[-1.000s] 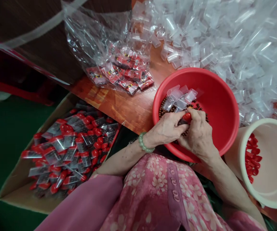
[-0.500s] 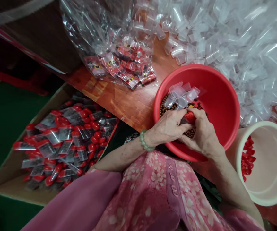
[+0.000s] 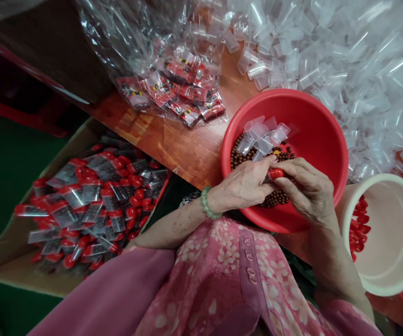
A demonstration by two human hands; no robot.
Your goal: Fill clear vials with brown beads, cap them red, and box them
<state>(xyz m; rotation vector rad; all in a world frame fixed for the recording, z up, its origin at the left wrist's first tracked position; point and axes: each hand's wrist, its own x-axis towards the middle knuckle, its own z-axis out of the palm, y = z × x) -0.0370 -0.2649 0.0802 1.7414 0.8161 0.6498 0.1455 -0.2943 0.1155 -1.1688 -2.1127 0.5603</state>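
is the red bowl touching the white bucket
Cannot tell: in the head view, the rim of the red bowl overlaps the side of the white bucket, so neither contact nor gap shows plainly.

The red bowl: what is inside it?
Brown beads, several clear plastic containers and a small yellow piece lie inside the red bowl. The left hand and right hand cover part of it; what lies beneath them cannot be seen.

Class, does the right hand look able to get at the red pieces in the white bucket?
Probably yes: the white bucket stands open beside the right forearm, and nothing visible covers the red pieces. The right hand, busy at a red cap, would first have to leave the red basin.
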